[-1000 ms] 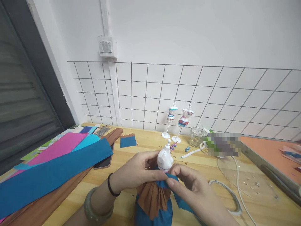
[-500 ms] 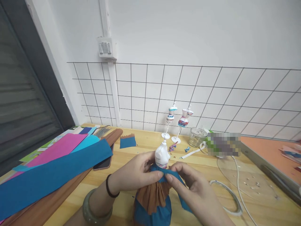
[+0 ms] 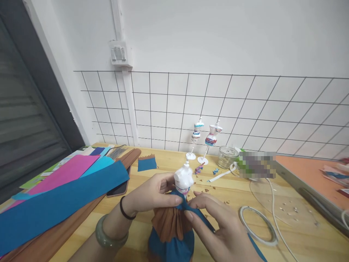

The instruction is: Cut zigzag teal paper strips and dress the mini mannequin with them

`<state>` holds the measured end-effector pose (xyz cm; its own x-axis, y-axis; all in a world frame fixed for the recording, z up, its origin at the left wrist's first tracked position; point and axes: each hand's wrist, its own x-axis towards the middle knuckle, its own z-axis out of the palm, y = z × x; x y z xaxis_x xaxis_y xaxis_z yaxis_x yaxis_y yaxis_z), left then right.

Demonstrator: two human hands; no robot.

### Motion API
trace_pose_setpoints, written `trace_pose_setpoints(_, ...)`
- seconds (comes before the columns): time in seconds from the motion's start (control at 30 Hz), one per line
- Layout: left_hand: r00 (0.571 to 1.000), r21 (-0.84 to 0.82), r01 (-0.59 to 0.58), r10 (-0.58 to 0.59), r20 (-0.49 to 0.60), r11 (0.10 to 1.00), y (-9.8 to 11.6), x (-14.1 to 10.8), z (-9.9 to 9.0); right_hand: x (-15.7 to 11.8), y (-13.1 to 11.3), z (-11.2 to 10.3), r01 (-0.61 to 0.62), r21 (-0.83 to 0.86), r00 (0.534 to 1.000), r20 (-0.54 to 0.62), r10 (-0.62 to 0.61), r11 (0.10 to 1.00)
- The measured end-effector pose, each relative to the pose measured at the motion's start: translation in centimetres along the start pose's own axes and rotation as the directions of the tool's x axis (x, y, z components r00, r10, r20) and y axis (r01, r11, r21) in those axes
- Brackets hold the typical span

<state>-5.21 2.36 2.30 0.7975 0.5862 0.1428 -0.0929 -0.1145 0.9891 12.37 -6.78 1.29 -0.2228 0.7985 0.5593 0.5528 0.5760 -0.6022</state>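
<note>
Head view: from above, forward and down (the only view)
Table (image 3: 169, 160): close, lower half
Wall (image 3: 218, 36): farther back, upper half

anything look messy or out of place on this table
Mostly loose litter: small brown scraps are scattered over the wooden tabletop beyond the right hand, and a crumpled multicoloured scrap lies in front of two dress forms. No spill shows.

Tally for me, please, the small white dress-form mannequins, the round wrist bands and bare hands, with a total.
White dress-form mannequins: 3 (front mannequin, rear left mannequin, rear right mannequin)
Round wrist bands: 2 (thin black band, thick grey-green bangle)
Bare hands: 2 (left hand, right hand)
Total: 7
</note>
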Motion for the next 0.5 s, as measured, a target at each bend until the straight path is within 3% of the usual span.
trace_pose_setpoints(0.27, 0.997, 0.090, -0.079, 0.078, 0.006, 0.993, 0.33, 0.04, 0.46, 0.12, -0.21, -0.26, -0.103, 0.029, 0.995, 0.013, 0.103, 0.994)
trace_pose_setpoints(0.5, 0.997, 0.148, -0.071, 0.070, 0.015, 0.986, 0.93, 0.00, 0.52, 0.26, 0.14, -0.08, -0.195, 0.049, 0.981, -0.010, 0.195, 0.980)
